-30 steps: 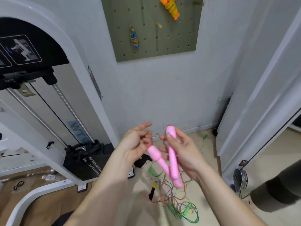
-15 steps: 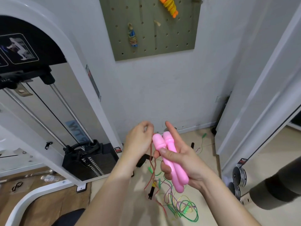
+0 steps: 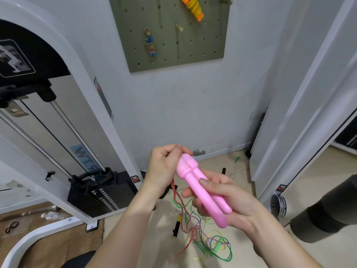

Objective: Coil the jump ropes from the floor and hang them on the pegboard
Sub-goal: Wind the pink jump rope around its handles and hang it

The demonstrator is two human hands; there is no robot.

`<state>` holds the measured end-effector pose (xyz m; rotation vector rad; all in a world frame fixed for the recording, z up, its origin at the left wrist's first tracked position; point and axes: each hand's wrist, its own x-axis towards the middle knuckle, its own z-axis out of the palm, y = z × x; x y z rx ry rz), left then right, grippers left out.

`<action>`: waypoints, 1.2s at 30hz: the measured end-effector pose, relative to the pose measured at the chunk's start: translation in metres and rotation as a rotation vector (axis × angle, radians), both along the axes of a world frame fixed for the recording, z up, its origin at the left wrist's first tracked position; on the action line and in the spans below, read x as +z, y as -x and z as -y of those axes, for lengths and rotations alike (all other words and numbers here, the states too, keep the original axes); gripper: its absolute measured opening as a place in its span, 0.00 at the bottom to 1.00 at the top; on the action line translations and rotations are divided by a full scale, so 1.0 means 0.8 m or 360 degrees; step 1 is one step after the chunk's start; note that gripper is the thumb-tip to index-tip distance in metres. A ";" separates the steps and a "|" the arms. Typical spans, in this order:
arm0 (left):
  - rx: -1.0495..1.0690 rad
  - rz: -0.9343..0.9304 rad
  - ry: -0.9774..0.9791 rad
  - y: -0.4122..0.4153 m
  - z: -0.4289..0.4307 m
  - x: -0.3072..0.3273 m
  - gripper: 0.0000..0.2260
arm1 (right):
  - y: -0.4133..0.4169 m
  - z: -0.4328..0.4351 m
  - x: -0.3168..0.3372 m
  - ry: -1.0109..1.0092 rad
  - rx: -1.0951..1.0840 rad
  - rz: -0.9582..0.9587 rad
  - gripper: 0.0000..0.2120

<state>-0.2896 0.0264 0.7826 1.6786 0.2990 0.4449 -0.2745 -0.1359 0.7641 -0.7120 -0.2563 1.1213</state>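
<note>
So that both handles [image 3: 201, 188] lie side by side, I curl the right hand [image 3: 231, 202] round them at 5 o'clock; the left hand [image 3: 164, 167] pinches the rope [image 3: 178, 202] at their 10. The pegboard [image 3: 173, 55] is at 12.

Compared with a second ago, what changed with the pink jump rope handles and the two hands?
The pink handles, crossed a second ago, have come together and lie side by side in the right hand, which grips both. The left hand has closed and pinches the red cord by the handle heads. The tangled ropes on the floor and the hung ropes on the pegboard stayed put.
</note>
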 end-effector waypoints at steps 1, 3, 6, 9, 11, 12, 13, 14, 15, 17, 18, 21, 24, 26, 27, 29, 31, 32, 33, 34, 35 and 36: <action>-0.0030 0.0051 -0.0055 0.000 0.000 0.002 0.14 | 0.006 0.002 -0.002 -0.0017 0.0051 0.0009 0.22; -0.0078 0.0134 -0.0156 -0.002 -0.002 0.001 0.14 | 0.018 0.005 -0.008 -0.0069 0.0173 -0.0030 0.17; -0.0153 0.0193 -0.0333 -0.003 -0.008 -0.005 0.14 | 0.028 0.008 -0.020 -0.0187 0.0308 -0.0187 0.19; -0.0174 0.0188 -0.0351 -0.002 -0.012 -0.012 0.15 | 0.033 0.007 -0.030 -0.0276 0.0409 -0.0279 0.21; -0.0201 0.0186 -0.0329 -0.002 -0.012 -0.010 0.16 | 0.040 0.001 -0.030 -0.0259 0.0368 -0.0303 0.17; -0.0224 0.0163 -0.0309 -0.002 -0.012 -0.008 0.16 | 0.044 -0.003 -0.028 -0.0215 0.0316 -0.0302 0.14; -0.0258 0.0119 -0.0268 -0.002 -0.011 -0.005 0.16 | 0.047 -0.006 -0.026 -0.0179 0.0270 -0.0314 0.12; -0.0292 0.0070 -0.0187 -0.003 -0.011 -0.001 0.16 | 0.049 -0.008 -0.022 -0.0167 0.0244 -0.0339 0.11; -0.0314 0.0016 -0.0061 -0.003 -0.011 0.001 0.16 | 0.049 -0.010 -0.018 -0.0172 0.0237 -0.0368 0.10; -0.0313 -0.0119 0.0283 -0.003 -0.012 -0.001 0.19 | 0.046 -0.013 -0.012 -0.0198 0.0222 -0.0426 0.11; -0.0296 -0.0181 0.0465 -0.003 -0.012 -0.007 0.20 | 0.044 -0.015 -0.011 -0.0230 0.0202 -0.0470 0.12; -0.0259 -0.0333 0.0628 0.001 -0.001 -0.043 0.19 | 0.031 -0.021 -0.007 -0.0478 0.0087 -0.0647 0.11; -0.0361 -0.0464 0.0286 0.021 0.018 -0.078 0.15 | 0.003 -0.021 0.003 -0.0313 -0.0274 -0.0617 0.09; -0.0412 -0.0459 -0.0403 0.032 0.020 -0.088 0.12 | -0.017 -0.014 -0.002 0.0317 -0.0654 -0.0207 0.08; -0.0431 -0.0436 -0.0868 0.035 0.020 -0.084 0.11 | -0.024 -0.010 -0.010 0.0670 -0.0806 0.0088 0.09; -0.0453 -0.0404 -0.1659 0.039 0.023 -0.064 0.10 | -0.030 -0.004 -0.026 0.1363 -0.0876 0.0876 0.10; -0.0506 -0.0339 -0.2072 0.039 0.029 -0.039 0.09 | -0.032 0.002 -0.039 0.1926 -0.0631 0.1701 0.07; -0.0592 -0.0321 -0.2248 0.039 0.031 -0.032 0.08 | -0.030 0.004 -0.038 0.2107 -0.0459 0.2008 0.05; -0.0690 -0.0316 -0.2372 0.039 0.032 -0.026 0.09 | -0.026 0.004 -0.034 0.2221 -0.0294 0.2255 0.04; -0.0793 -0.0310 -0.2447 0.039 0.029 -0.025 0.12 | -0.021 0.004 -0.028 0.2288 -0.0117 0.2435 0.06; -0.0872 -0.0309 -0.2489 0.037 0.024 -0.021 0.13 | -0.017 0.004 -0.025 0.2320 0.0073 0.2569 0.09; -0.0921 -0.0294 -0.2503 0.035 0.017 -0.018 0.12 | -0.013 0.005 -0.020 0.2330 0.0231 0.2685 0.13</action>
